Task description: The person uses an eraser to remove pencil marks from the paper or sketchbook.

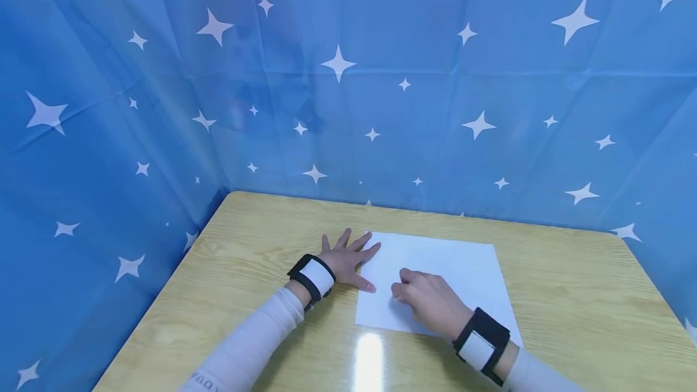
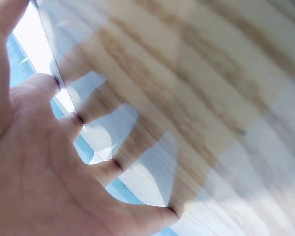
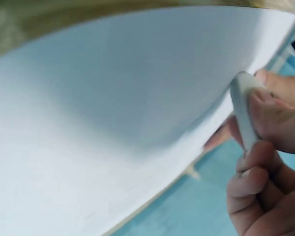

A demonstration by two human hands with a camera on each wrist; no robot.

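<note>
Small white oblong block with a rounded end, pinched between thumb and fingers of the right hand; grip thus closed on the block, with the fingers curled inward. Located just above or against the lower left part of a rectangular sheet of plain white paper; exact contact not discernible. Largely hidden by the hand in the head view, but plainly visible in the right wrist view, along with faint short marks on the paper.

At the left edge of the sheet, left hand laid palm down with fingers spread wide, holding nothing; thumb and index fingertip on the paper, little and ring fingers beyond its edge, on the wood.

Beneath the sheet, glossy pale wood-grained counter, with a bright light reflection near the front. On both wrists, black straps with white patches, next to long white sleeves. Behind and to the left of the counter, blue curtain printed with white four-pointed stars.
</note>
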